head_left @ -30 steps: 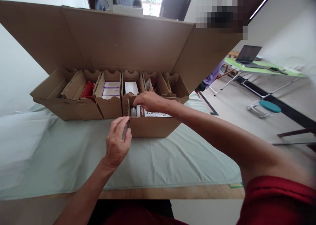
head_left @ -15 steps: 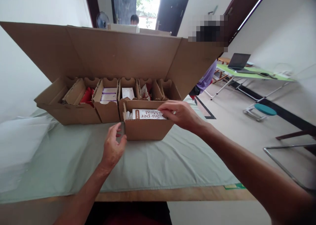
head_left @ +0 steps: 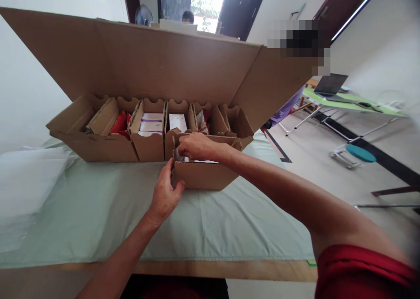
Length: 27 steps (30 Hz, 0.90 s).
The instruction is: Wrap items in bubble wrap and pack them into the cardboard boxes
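A small open cardboard box (head_left: 206, 176) stands on the cloth in front of a row of similar bins. My left hand (head_left: 166, 189) is at its near left corner, fingers along the left side and thumb against the front wall. Over the rim, my right hand (head_left: 195, 147) reaches into the left end of the box. Its fingers are bent together and the tips are partly hidden, so what they pinch cannot be made out. A white carton (head_left: 206, 161) lies inside, mostly covered by my right hand and forearm.
Behind, a large cardboard box (head_left: 108, 149) with a raised lid holds bins with red packets (head_left: 120, 123) and white-and-purple cartons (head_left: 152, 126). Clear plastic sheets (head_left: 29, 194) lie at left. A person in purple is behind the lid; a laptop (head_left: 331, 85) and a stool (head_left: 361, 153) stand right.
My right hand has moved left from the box's right end to inside its left end. My left hand has come up against the near left corner. The camera view has shifted slightly.
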{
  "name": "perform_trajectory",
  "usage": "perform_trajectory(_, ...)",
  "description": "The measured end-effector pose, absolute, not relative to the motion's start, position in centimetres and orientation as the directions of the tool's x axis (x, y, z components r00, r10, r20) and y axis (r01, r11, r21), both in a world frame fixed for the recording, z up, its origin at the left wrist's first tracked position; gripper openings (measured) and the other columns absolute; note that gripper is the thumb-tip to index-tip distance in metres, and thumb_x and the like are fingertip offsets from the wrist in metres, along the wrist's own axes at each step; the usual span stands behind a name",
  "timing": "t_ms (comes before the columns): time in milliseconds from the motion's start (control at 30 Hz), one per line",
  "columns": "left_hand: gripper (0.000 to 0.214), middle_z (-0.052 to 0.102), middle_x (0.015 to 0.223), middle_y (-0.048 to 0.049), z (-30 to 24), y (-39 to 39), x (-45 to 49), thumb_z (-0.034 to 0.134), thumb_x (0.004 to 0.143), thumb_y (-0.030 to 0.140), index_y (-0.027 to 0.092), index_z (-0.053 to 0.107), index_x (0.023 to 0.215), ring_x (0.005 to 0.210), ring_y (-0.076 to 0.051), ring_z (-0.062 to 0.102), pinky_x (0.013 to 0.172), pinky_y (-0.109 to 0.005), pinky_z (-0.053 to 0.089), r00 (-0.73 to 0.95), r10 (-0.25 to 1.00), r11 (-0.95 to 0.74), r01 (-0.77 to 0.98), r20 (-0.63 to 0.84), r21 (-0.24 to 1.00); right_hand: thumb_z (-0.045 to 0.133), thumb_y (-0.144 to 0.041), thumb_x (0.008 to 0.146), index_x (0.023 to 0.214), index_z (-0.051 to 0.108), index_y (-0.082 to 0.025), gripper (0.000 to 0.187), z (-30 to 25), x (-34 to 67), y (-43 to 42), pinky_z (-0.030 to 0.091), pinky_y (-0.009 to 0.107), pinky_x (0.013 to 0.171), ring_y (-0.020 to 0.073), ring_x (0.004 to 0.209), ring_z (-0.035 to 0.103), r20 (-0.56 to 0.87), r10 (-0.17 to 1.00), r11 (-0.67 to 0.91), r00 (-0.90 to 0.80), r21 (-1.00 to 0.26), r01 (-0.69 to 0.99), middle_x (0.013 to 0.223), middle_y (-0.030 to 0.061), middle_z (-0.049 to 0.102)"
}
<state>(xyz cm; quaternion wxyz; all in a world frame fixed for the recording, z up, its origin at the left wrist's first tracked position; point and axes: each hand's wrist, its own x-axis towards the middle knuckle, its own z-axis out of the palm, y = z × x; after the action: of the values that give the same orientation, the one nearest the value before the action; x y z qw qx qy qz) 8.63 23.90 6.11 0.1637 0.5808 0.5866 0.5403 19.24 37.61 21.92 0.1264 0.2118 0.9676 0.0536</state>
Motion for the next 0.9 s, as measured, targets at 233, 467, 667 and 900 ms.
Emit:
perform_trajectory(233,0.065,0.062,0.137,-0.0175,6.0,24.0,8.9,0.062,0.086,0.021,0.018,0.043,0.148,0.125,-0.03,0.062,0.106,-0.052,0.051,-0.305,0.864,-0.225,0.478,0.4,0.849,0.056,-0.015,0.095,0.098,0.079,-0.02,0.024,20.8,20.0,38.3,0.034,0.029,0.065,0.0181,0.084,0.063,-0.027,0.49,0.869,-0.871,0.088,0.486,0.104,0.0082,0.073)
perform_trajectory(467,0.073,0.058,0.143,-0.0177,5.9,23.8,8.1,0.068,0.082,0.03,0.02,0.043,0.15,0.129,-0.033,0.058,0.104,-0.052,0.051,-0.289,0.892,-0.224,0.385,0.347,0.895,0.063,-0.023,0.093,0.104,0.079,-0.022,0.019,22.9,26.0,36.3,0.046,0.03,0.077,0.0187,0.087,0.067,0.355,0.527,0.848,-0.772,-0.166,0.503,0.101,0.0052,0.074)
perform_trajectory(667,0.08,0.055,0.147,-0.0186,5.7,23.8,7.1,0.072,0.083,0.048,0.019,0.042,0.151,0.134,-0.035,0.054,0.11,-0.055,0.045,-0.271,0.924,-0.203,0.246,0.269,0.948,0.059,-0.025,0.094,0.098,0.075,-0.025,0.017,19.7,37.2,30.6,0.053,0.035,0.076,0.0217,0.095,0.069,0.77,0.634,0.62,-0.07,-0.452,0.641,0.101,0.0058,0.075)
perform_trajectory(900,0.073,0.058,0.143,-0.0155,6.4,24.8,8.9,0.069,0.087,0.05,0.02,0.044,0.149,0.132,-0.032,0.055,0.114,-0.049,0.042,-0.253,0.927,-0.27,0.061,0.276,0.961,0.051,-0.01,0.095,0.116,0.075,-0.023,0.034,20.9,30.0,33.6,0.047,0.039,0.096,0.0235,0.115,0.067,0.408,0.472,0.881,-0.781,-0.206,0.425,0.121,0.0073,0.075)
